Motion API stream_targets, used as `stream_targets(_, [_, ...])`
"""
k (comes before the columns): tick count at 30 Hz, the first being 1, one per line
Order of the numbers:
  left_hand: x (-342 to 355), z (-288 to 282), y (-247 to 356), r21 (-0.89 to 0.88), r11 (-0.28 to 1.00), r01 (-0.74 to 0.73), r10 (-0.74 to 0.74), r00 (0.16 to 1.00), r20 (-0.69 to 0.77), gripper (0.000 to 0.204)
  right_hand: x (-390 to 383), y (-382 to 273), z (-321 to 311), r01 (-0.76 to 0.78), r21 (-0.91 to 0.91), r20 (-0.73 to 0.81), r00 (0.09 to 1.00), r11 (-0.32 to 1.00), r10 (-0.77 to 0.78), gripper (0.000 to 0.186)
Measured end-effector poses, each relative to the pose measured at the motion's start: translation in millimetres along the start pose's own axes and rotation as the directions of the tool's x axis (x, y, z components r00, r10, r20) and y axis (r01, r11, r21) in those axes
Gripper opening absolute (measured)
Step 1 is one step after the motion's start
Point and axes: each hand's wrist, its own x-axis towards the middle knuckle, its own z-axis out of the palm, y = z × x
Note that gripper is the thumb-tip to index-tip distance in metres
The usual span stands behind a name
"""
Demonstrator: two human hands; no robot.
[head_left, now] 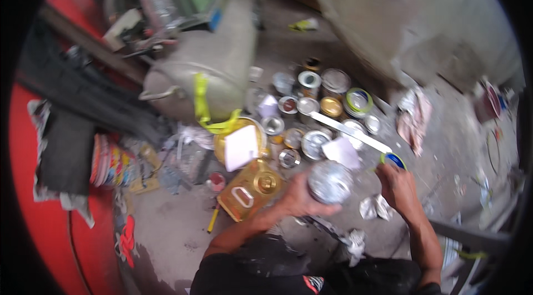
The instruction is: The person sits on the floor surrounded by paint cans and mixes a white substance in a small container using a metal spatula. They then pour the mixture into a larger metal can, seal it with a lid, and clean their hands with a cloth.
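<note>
Silvery round metal can (pixel 330 180): it's up off the grey concrete floor (pixel 166 223), right in front of us, on the near side of a crowd of mixed round tins (pixel 315 144).
Left-hand fingers: our bare left hand (pixel 297 195) has them clamped on the can, wrapping its left and near side.
Can weight: can't see how full it is, so we'd guess light if empty, noticeably heavier if not.
Can wall: probably stiff, though thin metal could dent if we squeeze hard. Smooth spots might be slippery.
Best hold: round the side, honestly, thumb and fingers opposed, palm low for support.
Can looks: dull silver, blotchy, with paler patches on the round face; too blurry for us to tell scuffs from dried paint.
Right-hand fingers: on our bare right hand (pixel 398 187) they're curled right by a yellow-green ring with a blue middle (pixel 394 160). Can't tell if they're gripping it.
Long flat white strip (pixel 351 133): lies slantwise across the tins, one end near that ring.
</note>
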Motion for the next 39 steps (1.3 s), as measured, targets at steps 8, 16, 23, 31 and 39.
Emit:
stream_targets(8, [6, 3, 4, 0.018, 0.998, 0.066, -0.064, 0.996, -0.062, 0.070, 1, -52, -27, 0.179, 0.293, 0.150, 0.962, 0.939, -0.230, 0.015])
stream_targets(16, [2, 4, 3, 0.204, 0.979, 0.006, -0.002, 1.000, -0.019, 0.074, -2, -59, -14, 0.184, 0.301, 0.128, 0.965, 0.936, -0.231, 0.023])
stream_targets(23, [1, 1, -3, 0.211, 0.978, 0.007, -0.011, 1.000, 0.018, 0.086, -4, -59, -7, 0.166, 0.285, 0.128, 0.970, 0.944, -0.209, 0.025])
stream_targets(31, [0, 3, -6, 0.157, 0.988, 0.005, -0.006, 1.000, 0.006, 0.091, -13, -64, -2, 0.101, 0.344, 0.114, 0.982, 0.933, -0.149, 0.023])
stream_targets(39, [-13, 0, -16, 0.026, 1.000, -0.008, 0.011, 0.991, -0.133, 0.078, -11, -60, -66, 0.088, 0.271, 0.449, 0.869, 0.959, -0.207, 0.056])
